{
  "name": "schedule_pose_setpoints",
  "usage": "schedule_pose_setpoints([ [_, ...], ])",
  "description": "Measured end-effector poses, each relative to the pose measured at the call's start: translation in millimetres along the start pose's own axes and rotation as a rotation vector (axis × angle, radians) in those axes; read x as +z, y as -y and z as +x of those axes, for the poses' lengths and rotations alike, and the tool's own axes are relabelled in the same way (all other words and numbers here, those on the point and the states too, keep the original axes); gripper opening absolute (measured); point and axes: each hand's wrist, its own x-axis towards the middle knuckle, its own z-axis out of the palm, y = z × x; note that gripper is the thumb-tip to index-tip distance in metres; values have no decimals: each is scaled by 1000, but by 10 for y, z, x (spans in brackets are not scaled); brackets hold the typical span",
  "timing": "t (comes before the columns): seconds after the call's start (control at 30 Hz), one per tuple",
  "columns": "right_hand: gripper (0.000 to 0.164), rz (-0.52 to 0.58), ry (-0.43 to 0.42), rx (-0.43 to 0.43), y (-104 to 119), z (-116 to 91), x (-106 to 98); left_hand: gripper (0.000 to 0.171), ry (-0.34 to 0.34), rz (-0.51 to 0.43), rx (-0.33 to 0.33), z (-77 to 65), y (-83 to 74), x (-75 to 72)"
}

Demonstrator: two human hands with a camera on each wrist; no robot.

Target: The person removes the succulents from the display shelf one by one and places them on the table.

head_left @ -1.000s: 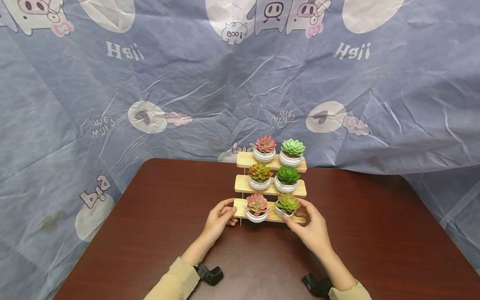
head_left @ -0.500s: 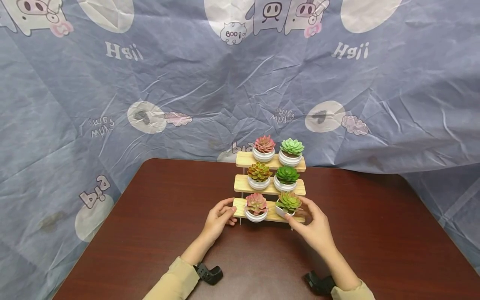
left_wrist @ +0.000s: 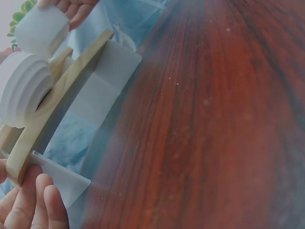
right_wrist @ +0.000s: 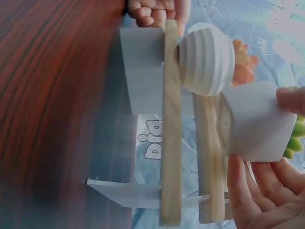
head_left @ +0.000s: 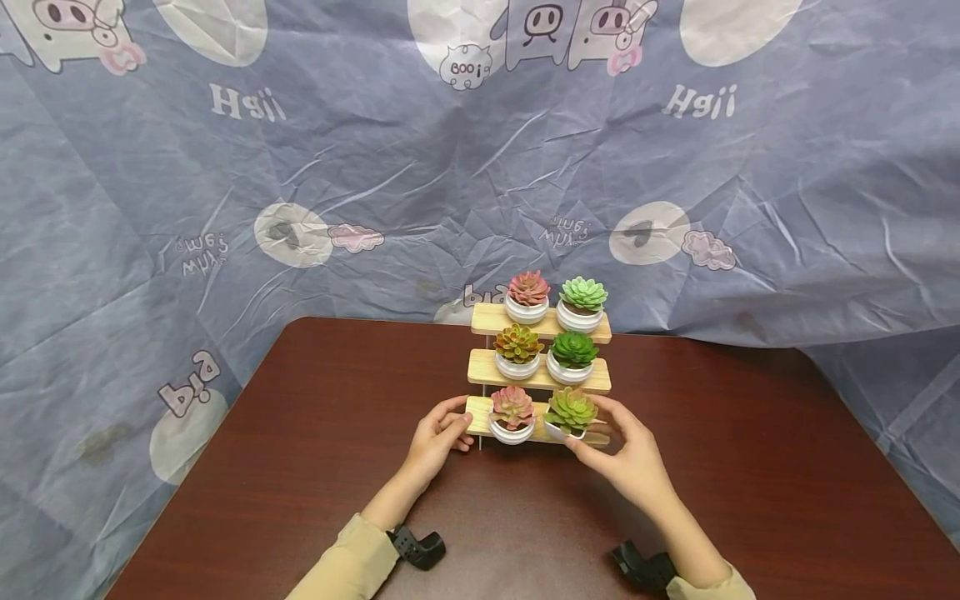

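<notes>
My left hand (head_left: pixel 431 442) grips the left end of the lowest board (head_left: pixel 480 417) of a three-tier wooden plant stand, thumb on top and fingers beneath. My right hand (head_left: pixel 630 454) holds a green succulent (head_left: pixel 572 408) in an angular white pot (right_wrist: pixel 259 121) between thumb and fingers. In the right wrist view, a gap separates this pot from the lowest board. Left of it on that board sits a pink succulent (head_left: pixel 513 406) in a ribbed round white pot (right_wrist: pixel 207 59).
The middle board (head_left: pixel 482 365) bears a yellow-brown succulent (head_left: pixel 518 343) and a dark green one (head_left: pixel 573 349). On the top board (head_left: pixel 487 318) are a red succulent (head_left: pixel 528 287) and a pale green one (head_left: pixel 584 293). A patterned cloth (head_left: pixel 420 183) hangs behind the dark wooden table (head_left: pixel 360 375).
My right hand has shifted the green succulent slightly right, then back left toward the pink one, its tilt changing a little. The left hand stays on the board.
</notes>
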Motion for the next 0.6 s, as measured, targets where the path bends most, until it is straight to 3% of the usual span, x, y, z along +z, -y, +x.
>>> schedule_pose_setpoints([
  [0.23,58,39,88,62,-178,-29,-20,38,2,16,7,-9,-16,1],
  [0.6,61,93,216,32,-81,-54,-20,38,0,9,5,-6,-14,3],
])
